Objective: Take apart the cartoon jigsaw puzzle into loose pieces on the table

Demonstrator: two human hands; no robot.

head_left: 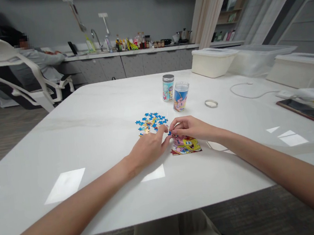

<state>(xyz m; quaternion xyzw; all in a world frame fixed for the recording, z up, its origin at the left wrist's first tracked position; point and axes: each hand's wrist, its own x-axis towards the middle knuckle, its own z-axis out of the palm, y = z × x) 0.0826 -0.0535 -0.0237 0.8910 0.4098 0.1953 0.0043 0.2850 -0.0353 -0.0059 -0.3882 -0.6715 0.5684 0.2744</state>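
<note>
My left hand (149, 147) rests on the white table (91, 140), fingers curled, index finger and thumb reaching toward a small blue puzzle piece (170, 133). My right hand (188, 127) pinches that piece from the other side. Under my right hand lies a partly built cartoon puzzle (186, 146). A heap of loose blue puzzle pieces (151, 121) lies just beyond my left hand.
Two small cartoon-printed tins (168, 88) (181, 96) and a round lid (211, 103) stand further back. White plastic bins (213, 61), a cable (245, 93) and a dark tablet (311, 113) are at the right. A person sits in a white chair (11, 70) at the far left.
</note>
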